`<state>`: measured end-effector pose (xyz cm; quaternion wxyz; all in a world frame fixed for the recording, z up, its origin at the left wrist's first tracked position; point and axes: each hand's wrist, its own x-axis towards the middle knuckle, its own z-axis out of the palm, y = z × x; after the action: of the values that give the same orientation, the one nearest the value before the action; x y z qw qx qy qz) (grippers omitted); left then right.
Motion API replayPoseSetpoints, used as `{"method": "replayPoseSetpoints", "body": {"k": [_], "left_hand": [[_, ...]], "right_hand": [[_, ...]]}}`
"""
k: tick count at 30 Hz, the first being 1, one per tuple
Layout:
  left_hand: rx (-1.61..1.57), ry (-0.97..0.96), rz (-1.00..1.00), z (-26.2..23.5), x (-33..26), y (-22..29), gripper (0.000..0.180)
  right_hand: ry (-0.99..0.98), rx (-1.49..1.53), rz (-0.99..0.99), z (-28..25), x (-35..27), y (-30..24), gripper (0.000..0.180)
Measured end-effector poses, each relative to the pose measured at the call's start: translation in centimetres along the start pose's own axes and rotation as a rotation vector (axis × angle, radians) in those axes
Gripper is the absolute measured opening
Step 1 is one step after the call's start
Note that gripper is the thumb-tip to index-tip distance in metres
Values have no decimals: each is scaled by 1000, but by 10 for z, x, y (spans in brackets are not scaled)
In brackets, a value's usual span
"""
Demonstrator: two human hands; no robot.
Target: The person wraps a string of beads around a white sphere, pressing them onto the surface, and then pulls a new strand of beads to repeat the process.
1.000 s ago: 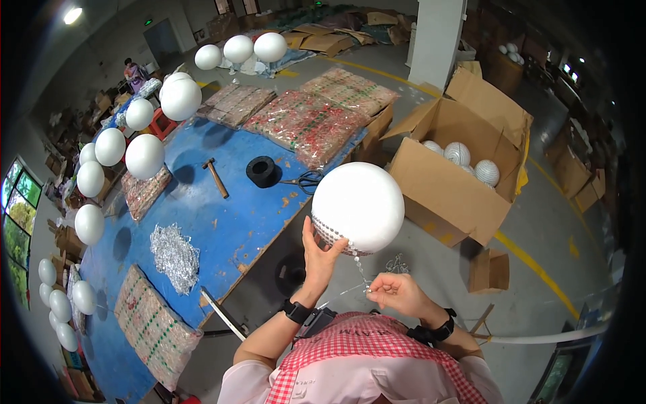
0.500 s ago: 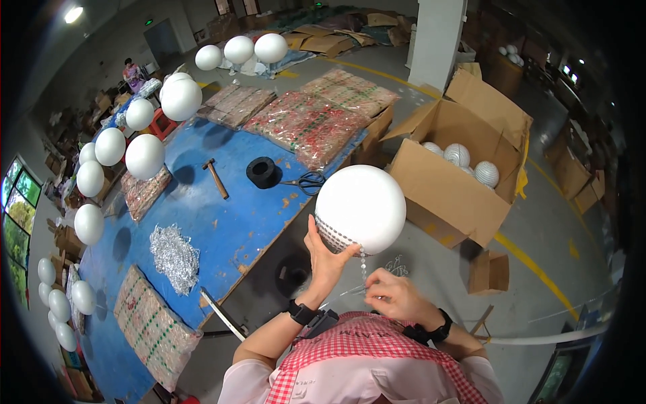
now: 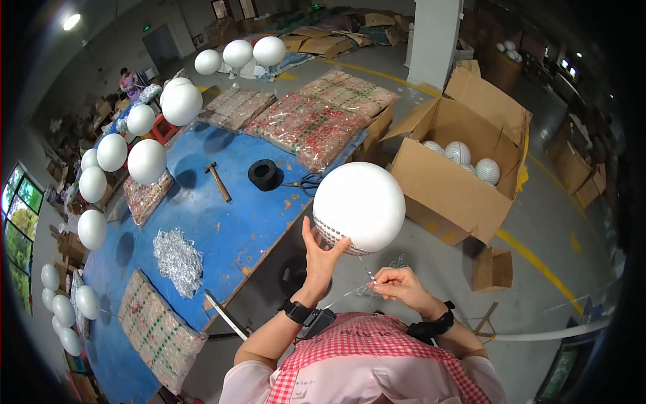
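Observation:
A large white ball (image 3: 360,205) is in front of me, off the table's edge, with rows of small silver beads (image 3: 328,233) round its lower left side. My left hand (image 3: 321,262) grips it from below, thumb and fingers spread against the surface. From the ball's underside a thin silver bead strand (image 3: 365,266) runs down to my right hand (image 3: 402,288), whose thumb and fingertips pinch it. Past those fingertips the strand trails off to the lower left, where it is hard to follow.
A blue table (image 3: 232,242) at my left bears a hammer (image 3: 217,182), black tape roll (image 3: 264,174), scissors (image 3: 306,184), a silver bead heap (image 3: 178,261) and bagged packs (image 3: 161,330). White balls (image 3: 146,161) stand along its far side. An open carton (image 3: 447,195) holds wrapped balls at right.
My right hand has risen slightly and its fingertips now pinch the strand closer below the ball. The strand has gone from hanging straight to slanting. My left thumb has shifted a little left.

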<state>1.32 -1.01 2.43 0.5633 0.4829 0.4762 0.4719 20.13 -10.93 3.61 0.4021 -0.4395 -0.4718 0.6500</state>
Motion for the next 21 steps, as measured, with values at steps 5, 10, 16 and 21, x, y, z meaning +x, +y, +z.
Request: {"method": "replayPoseSetpoints", "body": {"k": [5, 10, 16, 21], "left_hand": [[16, -24, 54, 1, -1, 2, 103], [24, -6, 10, 0, 1, 1, 100], [-129, -20, -1, 0, 7, -4, 99], [-243, -38, -28, 0, 9, -1, 94]], "right_hand": [[6, 34, 66, -8, 2, 9, 10], [131, 114, -18, -18, 7, 15, 10], [350, 1, -154, -29, 21, 19, 14], [378, -26, -168, -29, 36, 21, 14]]}}
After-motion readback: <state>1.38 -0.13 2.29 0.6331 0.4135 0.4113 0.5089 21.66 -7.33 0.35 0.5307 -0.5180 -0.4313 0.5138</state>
